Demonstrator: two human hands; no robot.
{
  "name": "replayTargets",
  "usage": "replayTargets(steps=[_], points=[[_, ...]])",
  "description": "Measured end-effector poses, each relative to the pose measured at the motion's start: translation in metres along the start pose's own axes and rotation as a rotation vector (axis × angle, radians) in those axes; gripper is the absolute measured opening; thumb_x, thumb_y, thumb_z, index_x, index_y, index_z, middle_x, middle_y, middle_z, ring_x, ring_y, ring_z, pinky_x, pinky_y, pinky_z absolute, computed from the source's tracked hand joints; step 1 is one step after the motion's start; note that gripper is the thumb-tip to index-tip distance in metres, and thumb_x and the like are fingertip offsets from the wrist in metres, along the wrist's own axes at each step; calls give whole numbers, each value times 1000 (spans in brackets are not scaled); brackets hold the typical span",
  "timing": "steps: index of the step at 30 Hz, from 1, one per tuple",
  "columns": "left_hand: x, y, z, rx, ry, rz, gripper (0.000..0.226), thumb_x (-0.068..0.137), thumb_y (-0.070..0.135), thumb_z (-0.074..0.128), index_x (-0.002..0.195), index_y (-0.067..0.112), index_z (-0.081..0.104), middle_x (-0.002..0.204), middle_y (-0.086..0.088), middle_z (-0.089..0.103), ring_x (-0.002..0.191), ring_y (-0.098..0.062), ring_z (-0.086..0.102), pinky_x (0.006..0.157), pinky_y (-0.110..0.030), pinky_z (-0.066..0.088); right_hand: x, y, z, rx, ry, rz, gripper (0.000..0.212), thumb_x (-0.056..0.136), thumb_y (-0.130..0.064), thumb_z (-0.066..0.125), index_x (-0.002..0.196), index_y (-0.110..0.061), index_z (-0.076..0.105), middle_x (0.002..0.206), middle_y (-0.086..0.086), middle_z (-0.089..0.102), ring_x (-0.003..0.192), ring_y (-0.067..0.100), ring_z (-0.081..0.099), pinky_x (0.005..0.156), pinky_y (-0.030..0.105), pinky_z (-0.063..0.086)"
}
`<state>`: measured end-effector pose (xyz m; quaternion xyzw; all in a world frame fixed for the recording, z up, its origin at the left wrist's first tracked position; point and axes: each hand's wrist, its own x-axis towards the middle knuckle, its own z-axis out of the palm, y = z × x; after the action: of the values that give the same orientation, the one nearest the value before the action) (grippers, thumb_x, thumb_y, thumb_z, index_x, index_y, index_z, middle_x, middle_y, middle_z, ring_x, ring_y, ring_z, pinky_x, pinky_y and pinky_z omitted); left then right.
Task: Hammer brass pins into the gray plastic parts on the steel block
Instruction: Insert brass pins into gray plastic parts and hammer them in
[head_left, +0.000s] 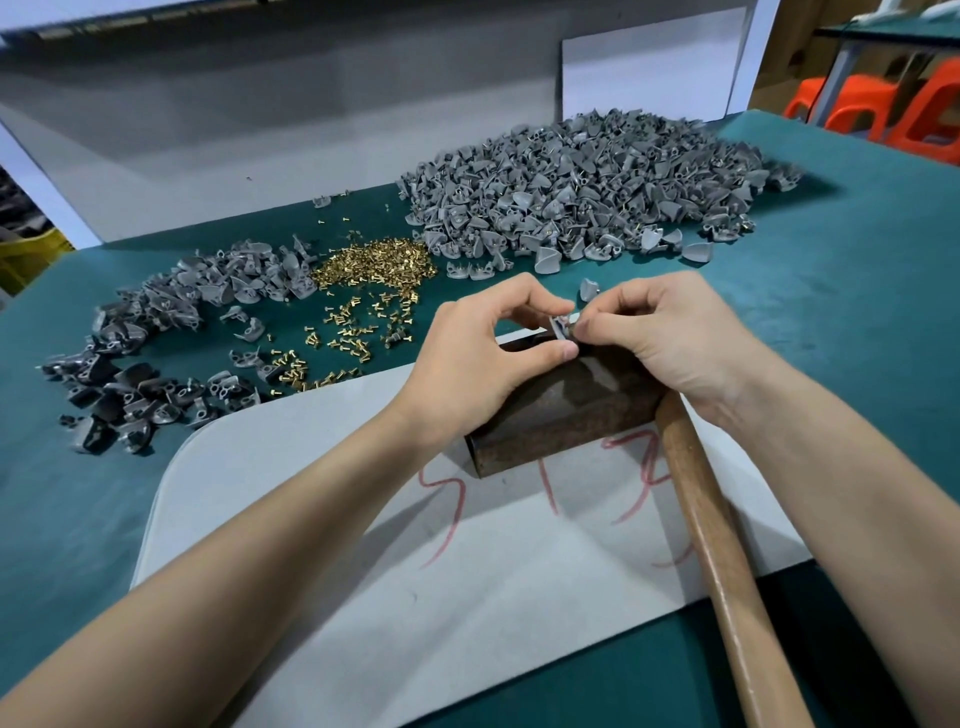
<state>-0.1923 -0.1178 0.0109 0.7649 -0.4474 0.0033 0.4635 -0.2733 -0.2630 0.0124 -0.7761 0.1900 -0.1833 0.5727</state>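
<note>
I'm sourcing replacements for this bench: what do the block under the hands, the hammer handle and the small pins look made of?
Block: probably steel, dull dark brown, speckled like rust. Hammer handle: wood, smooth reddish-brown, slight sheen. Pins: likely brass, shiny yellow-gold glint.

Workshop: green bench (857, 270), heaped gray parts (587, 187), brass pins (374, 265).
</note>
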Motion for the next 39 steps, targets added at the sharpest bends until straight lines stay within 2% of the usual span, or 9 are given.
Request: replayTargets(steps=[7, 12, 19, 26, 29, 33, 39], points=[[1, -1, 1, -5, -9, 6, 22, 74, 20, 80, 93, 19, 68, 80, 14, 66, 82, -2, 61, 88, -25, 45, -2, -2, 1, -31, 8, -20, 17, 72, -11, 74, 57, -17, 67, 54, -8, 59, 51, 2, 49, 55, 19, 39], [1, -1, 1, -17, -3, 0, 22, 73, 20, 80, 91, 20, 67, 79, 13, 67, 82, -3, 62, 87, -24, 45, -3, -2, 3, -9, 12, -16, 18, 73, -11, 73, 57, -17, 67, 59, -3, 61, 58, 7, 51, 60, 25, 40], [2, -2, 1, -49, -12, -11, 21, 72, 19, 81, 88, 19, 68, 82, 7, 71, 83, -8, 64, 89, -31, 48, -3, -2, 1, -5, 6, -13, 16, 71, -12, 74, 58, -17, 67, 65, 1, 61, 60, 9, 52, 61, 26, 40], [3, -2, 2, -74, -20, -13, 21, 72, 15, 81, 90, 15, 69, 84, 4, 71, 82, -9, 65, 85, -23, 48, -4, -2, 0, -2, -9, -22, 15, 73, -9, 73, 61, -16, 67, 68, 4, 63, 64, 5, 54, 67, 26, 41], [3, -2, 2, -82, -22, -15, 21, 72, 14, 82, 88, 17, 69, 86, 2, 71, 82, -8, 65, 84, -21, 48, -4, -3, 0, -7, -12, -33, 14, 73, -10, 73, 62, -16, 67, 72, 6, 63, 66, 10, 53, 67, 28, 41], [2, -2, 3, -73, -28, -22, 21, 72, 14, 81, 88, 17, 68, 88, 2, 72, 83, -9, 65, 87, -29, 50, -4, -1, 2, 1, -9, -47, 15, 74, -8, 72, 63, -15, 66, 72, 5, 63, 63, 11, 53, 62, 26, 42], [2, 0, 2, -64, -32, -54, 20, 74, 17, 80, 90, 18, 68, 91, -1, 72, 86, -12, 66, 90, -38, 49, -2, 1, -2, 26, -40, -16, 16, 74, -10, 73, 59, -17, 71, 69, 5, 68, 62, 8, 57, 66, 26, 46]])
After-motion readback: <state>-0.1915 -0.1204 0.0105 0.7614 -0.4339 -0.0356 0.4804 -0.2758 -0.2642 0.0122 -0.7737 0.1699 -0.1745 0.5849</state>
